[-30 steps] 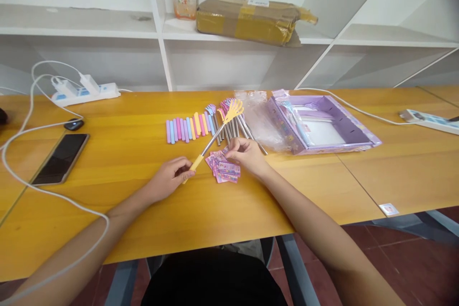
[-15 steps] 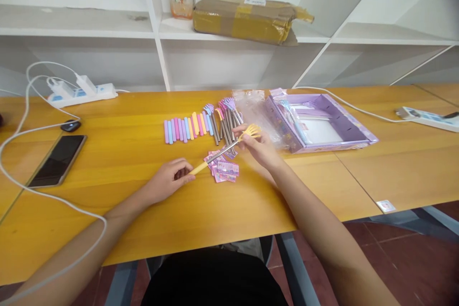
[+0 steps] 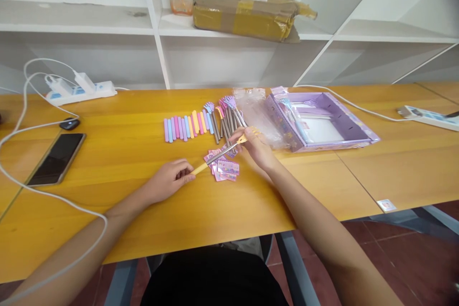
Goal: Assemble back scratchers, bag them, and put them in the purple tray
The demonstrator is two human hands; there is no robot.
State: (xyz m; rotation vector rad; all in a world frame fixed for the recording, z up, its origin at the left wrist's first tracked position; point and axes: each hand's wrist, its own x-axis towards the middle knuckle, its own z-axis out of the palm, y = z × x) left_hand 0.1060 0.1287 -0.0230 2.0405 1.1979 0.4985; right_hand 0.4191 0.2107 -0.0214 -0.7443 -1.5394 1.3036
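A yellow back scratcher [image 3: 221,154] with a metal shaft slants above the table between my hands. My left hand [image 3: 171,180] grips its yellow handle. My right hand [image 3: 255,148] is closed around the claw end, and its fingers partly hide the yellow claw. Below the shaft lie several small pink and purple cards [image 3: 226,170]. Just behind, metal shafts with coloured claw heads [image 3: 229,117] are bunched together, partly covered by my right hand. Left of them a row of pastel handles [image 3: 184,128] in pink, purple, blue and yellow lies side by side.
A purple box [image 3: 344,141] holds a wrapped blue back scratcher [image 3: 297,122] at its left side. Clear plastic bags [image 3: 256,110] lie beside it. At the left are a phone [image 3: 59,158], a power strip [image 3: 86,93] and a white cable crossing over my left forearm.
My right hand has shifted its grip over the yellow claw, whose prongs are now mostly covered by the fingers. My left hand stays on the handle.
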